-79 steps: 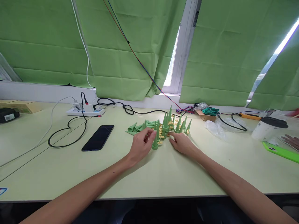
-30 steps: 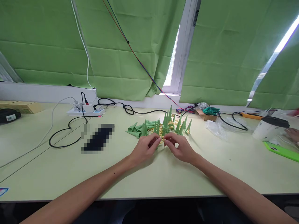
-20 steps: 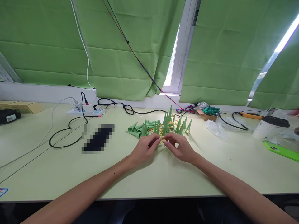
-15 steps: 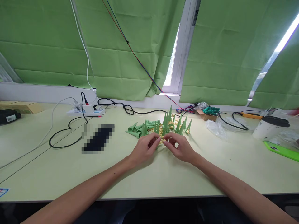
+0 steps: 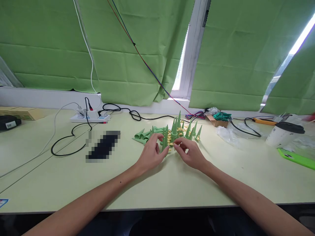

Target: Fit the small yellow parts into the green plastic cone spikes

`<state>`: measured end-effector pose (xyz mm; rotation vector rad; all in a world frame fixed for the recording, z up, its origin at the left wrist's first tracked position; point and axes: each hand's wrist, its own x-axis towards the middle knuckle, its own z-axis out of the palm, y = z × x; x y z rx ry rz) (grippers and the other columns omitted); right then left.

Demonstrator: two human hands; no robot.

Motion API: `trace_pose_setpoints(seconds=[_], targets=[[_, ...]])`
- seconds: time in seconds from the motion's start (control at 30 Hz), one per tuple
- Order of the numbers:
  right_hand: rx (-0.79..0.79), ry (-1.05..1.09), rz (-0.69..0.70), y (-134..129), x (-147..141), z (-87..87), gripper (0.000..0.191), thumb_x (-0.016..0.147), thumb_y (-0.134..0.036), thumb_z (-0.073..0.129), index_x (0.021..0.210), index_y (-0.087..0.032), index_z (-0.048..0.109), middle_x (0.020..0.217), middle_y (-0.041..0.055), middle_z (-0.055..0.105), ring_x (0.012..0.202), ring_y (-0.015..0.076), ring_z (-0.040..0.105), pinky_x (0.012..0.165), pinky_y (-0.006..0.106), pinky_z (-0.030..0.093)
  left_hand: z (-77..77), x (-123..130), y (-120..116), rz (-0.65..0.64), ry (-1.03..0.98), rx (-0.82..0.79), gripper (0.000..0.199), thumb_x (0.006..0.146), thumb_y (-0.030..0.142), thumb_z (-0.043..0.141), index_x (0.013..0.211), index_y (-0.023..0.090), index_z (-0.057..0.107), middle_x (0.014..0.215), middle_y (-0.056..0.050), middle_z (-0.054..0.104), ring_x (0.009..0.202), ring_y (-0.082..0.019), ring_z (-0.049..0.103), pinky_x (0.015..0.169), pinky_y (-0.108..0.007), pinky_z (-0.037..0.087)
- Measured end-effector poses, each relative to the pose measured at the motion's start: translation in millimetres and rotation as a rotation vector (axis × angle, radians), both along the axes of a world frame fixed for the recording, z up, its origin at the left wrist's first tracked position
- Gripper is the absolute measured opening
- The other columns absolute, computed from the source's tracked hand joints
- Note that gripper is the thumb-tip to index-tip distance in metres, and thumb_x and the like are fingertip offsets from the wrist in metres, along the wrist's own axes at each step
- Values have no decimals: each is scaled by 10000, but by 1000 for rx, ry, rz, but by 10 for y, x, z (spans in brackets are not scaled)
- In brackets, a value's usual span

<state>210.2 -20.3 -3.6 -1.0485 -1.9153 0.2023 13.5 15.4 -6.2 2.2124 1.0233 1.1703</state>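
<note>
Several green cones [image 5: 174,130] stand upright at the middle of the table, with small yellow pieces [image 5: 169,136] scattered among them. More green cones [image 5: 141,135] lie on their sides to the left. My left hand [image 5: 154,151] is beside the front cones, its thumb and fingers spread apart with nothing between them. Right of it, my right hand [image 5: 188,151] has its thumb and forefinger close together at the yellow pieces; whatever they hold is too small to make out.
A power strip [image 5: 104,118] and black cables lie at the back left. A dark pixelated patch [image 5: 104,145] is left of the cones. To the right are plastic bags [image 5: 227,135], a lidded cup [image 5: 283,135] and a green phone [image 5: 296,158].
My left hand has opened, its fingers lifting away from the thumb. The two hands, which were nearly touching, are now a little apart; my right hand has shifted slightly right.
</note>
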Motion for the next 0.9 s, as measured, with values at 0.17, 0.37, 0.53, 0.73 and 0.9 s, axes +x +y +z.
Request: trace_pose_setpoints(seconds=[0.17, 0.37, 0.53, 0.73, 0.9], targets=[[9, 10, -24, 3, 0, 1, 194, 983, -333, 484, 898, -192, 588, 722, 24, 631, 531, 118, 509, 483, 245, 379, -37, -11, 21, -37, 85, -52, 231, 849, 323, 621, 1011, 196, 516, 730, 39, 524, 479, -80, 403, 473, -231, 306], [10, 9, -25, 4, -4, 10, 193, 984, -329, 480, 890, -196, 584, 721, 21, 630, 535, 118, 514, 496, 247, 390, -66, -5, 48, -103, 97, -91, 169, 848, 339, 623, 883, 185, 561, 691, 34, 540, 490, -89, 413, 467, -231, 306], [-6, 6, -28, -2, -9, 15, 200, 983, -338, 481, 890, -195, 586, 727, 23, 636, 542, 121, 524, 503, 248, 404, -100, -8, 83, -145, 143, -86, 155, 841, 331, 628, 845, 177, 614, 700, 23, 571, 518, -100, 435, 490, -237, 339], [-12, 17, -11, 8, -1, 1, 186, 977, -327, 493, 896, -193, 594, 782, 37, 648, 559, 123, 523, 515, 252, 425, -84, -8, 83, -148, 177, -44, 150, 853, 321, 618, 821, 176, 632, 695, 20, 556, 533, -106, 435, 503, -241, 343], [-12, 4, -19, 26, 6, -7, 197, 981, -324, 489, 892, -192, 605, 783, 38, 647, 563, 124, 515, 515, 253, 428, -81, -5, 73, -146, 182, -1, 134, 861, 307, 612, 822, 180, 631, 690, 20, 562, 540, -111, 437, 513, -246, 340]])
